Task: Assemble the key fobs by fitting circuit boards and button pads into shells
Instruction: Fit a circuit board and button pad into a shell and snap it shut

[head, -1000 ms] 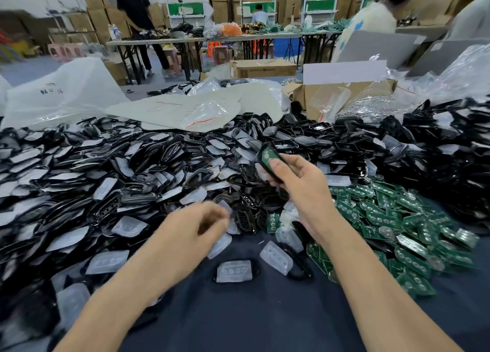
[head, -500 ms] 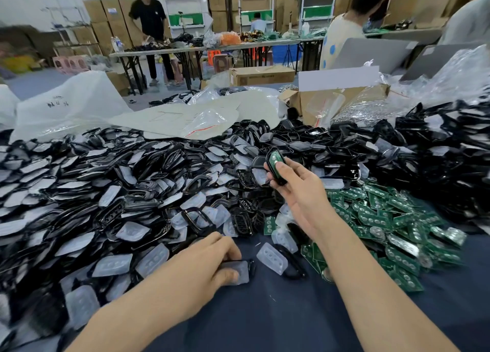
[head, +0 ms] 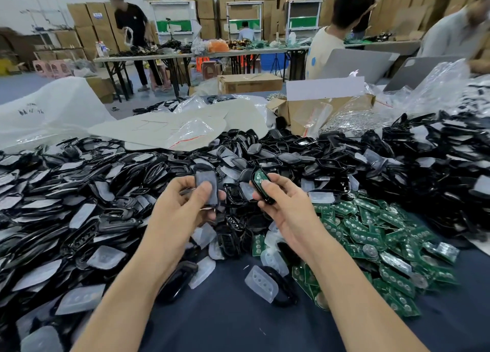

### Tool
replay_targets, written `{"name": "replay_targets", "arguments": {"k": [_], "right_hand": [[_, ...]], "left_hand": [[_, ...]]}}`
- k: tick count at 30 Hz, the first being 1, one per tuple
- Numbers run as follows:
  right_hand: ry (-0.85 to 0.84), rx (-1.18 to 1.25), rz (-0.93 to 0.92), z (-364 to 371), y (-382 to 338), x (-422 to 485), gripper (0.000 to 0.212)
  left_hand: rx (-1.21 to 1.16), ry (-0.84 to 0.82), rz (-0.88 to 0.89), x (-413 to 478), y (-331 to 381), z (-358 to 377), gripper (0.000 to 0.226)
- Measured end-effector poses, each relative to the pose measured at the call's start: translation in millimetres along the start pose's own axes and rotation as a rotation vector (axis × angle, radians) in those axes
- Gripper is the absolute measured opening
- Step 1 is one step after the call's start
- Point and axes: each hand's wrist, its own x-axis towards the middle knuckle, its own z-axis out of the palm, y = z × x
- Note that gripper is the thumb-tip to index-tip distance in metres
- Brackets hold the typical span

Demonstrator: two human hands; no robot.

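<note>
My right hand (head: 282,204) grips a black fob shell (head: 258,183) with a green circuit board seated in it, raised above the pile. My left hand (head: 183,208) pinches a translucent button pad (head: 208,183) between thumb and fingers, held upright just left of the shell. The two parts sit a short gap apart. A heap of green circuit boards (head: 376,235) lies to the right. Black shells and clear pads (head: 79,208) cover the table to the left and behind.
Loose pads (head: 261,282) and shells lie on the dark blue cloth (head: 233,322) between my forearms. Plastic bags (head: 169,130) and an open cardboard box (head: 318,107) stand behind the piles. People work at tables farther back.
My left hand picked a button pad off the cloth and lifted it up beside the shell. My right hand stayed raised, holding the shell with the board.
</note>
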Motion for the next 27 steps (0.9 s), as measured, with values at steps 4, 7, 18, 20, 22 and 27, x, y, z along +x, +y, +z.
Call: {"name": "replay_targets", "arguments": {"k": [4,7,18,20,22,27], "right_hand": [[0.000,-0.052,0.006,-1.6,3.2,4.3,0.018],[-0.018,-0.108,0.001,-1.2,4.5,6.7,0.023],[-0.042,-0.118,0.021,6.6,8.9,5.9,0.028],[-0.060,-0.127,0.017,7.1,10.4,4.2,0.034],[-0.092,-0.154,0.022,6.7,11.6,2.1,0.033],[-0.156,-0.276,0.035,4.4,13.9,-2.7,0.029]], "left_hand": [[-0.107,0.084,-0.038,11.8,-23.1,17.7,0.033],[-0.076,0.139,-0.042,16.8,-36.8,19.0,0.017],[0.051,0.098,-0.023,11.8,-41.2,20.8,0.022],[0.048,0.091,-0.013,10.2,-38.9,21.7,0.018],[0.070,0.092,-0.016,9.2,-37.6,22.4,0.017],[0.118,0.112,0.008,6.8,-37.2,23.7,0.016]]}}
